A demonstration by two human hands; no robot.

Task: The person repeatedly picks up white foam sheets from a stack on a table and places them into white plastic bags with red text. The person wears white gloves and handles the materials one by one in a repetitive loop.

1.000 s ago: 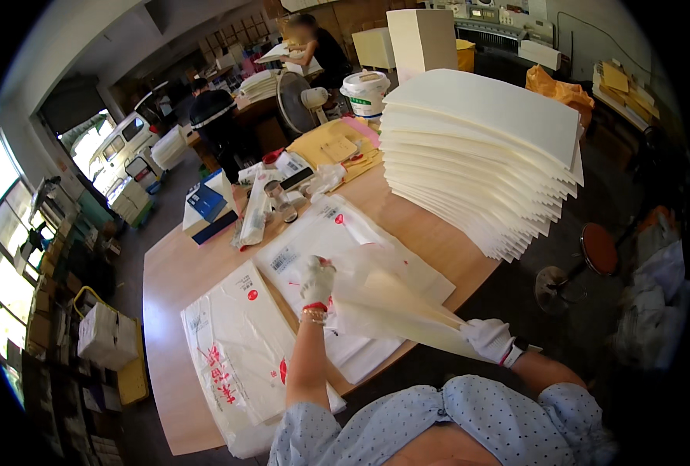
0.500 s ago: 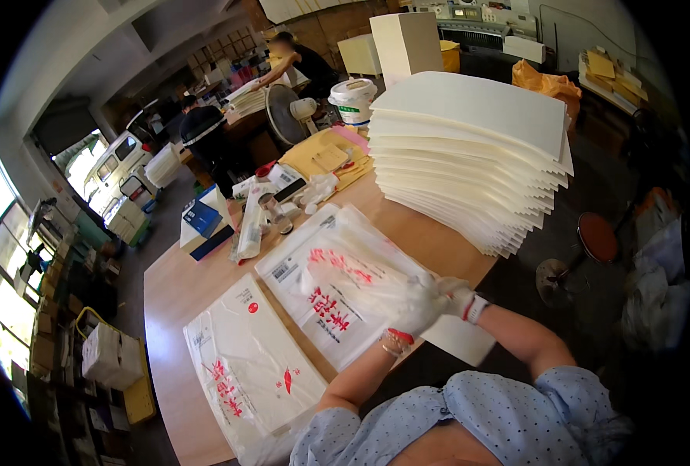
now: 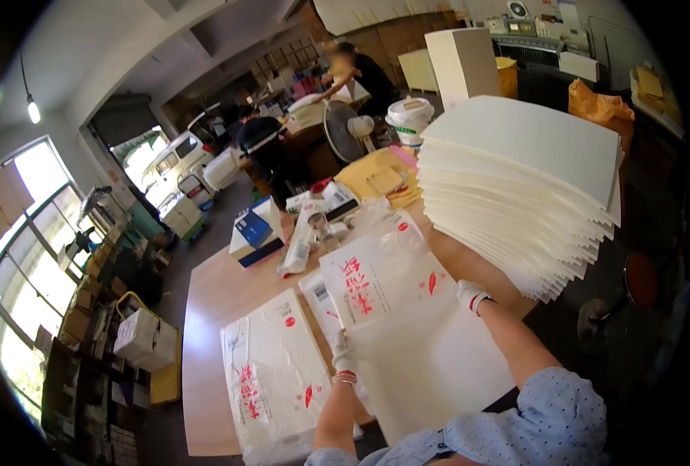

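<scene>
A clear plastic bag (image 3: 387,268) with red printing lies on the table in front of me. White paper (image 3: 438,365) reaches from its near end toward my body, its far part covered by the printed plastic. My left hand (image 3: 344,353), in a white glove, pinches the bag's left edge near its mouth. At the right edge my right hand (image 3: 473,297), gloved too, has its fingers closed on the bag; the fingertips are partly hidden. Under the bag's left side another printed bag (image 3: 318,291) shows. To the left lies a pile of filled plastic bags (image 3: 271,373) with red printing.
A tall stack of white paper (image 3: 516,186) stands at the table's right. Farther back are a white bucket (image 3: 411,118), a fan (image 3: 345,128), yellow envelopes (image 3: 376,175), a tape roll (image 3: 323,231) and a blue box (image 3: 255,227). Two people work beyond. A round stool (image 3: 640,281) stands right.
My hands have moved apart, from close together at the bag to its two sides. The bag now lies spread over the white paper. The view has shifted, so the scene sits farther right.
</scene>
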